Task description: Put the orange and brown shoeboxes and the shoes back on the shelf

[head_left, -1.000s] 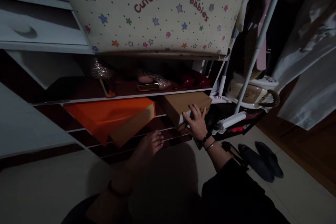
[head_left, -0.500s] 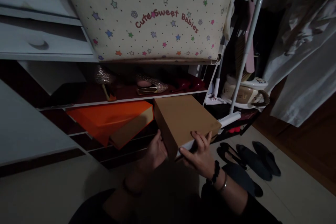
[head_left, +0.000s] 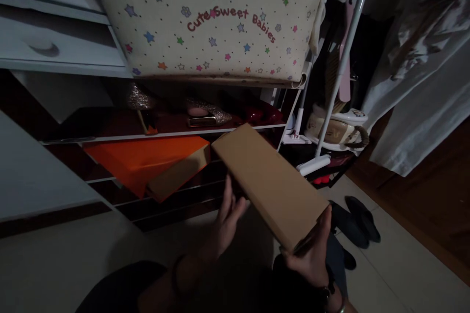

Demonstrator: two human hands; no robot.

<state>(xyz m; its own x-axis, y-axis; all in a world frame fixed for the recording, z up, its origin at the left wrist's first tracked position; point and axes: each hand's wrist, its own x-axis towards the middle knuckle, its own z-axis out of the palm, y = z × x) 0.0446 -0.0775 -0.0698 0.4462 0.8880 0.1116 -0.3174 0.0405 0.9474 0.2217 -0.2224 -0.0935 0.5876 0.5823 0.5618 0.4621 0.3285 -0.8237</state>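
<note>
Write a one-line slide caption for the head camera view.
The right hand holds a brown box by one end, the left hand close by, before a shelf of shoes.

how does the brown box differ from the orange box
Colour: the brown box is plain brown on the faces that show, while the orange box is mostly bright orange with one brown strip.
Hold: the brown box is gripped at its near end by the right hand, while the orange box has no hand on it.
Both have straight edges and show some brown.
</note>
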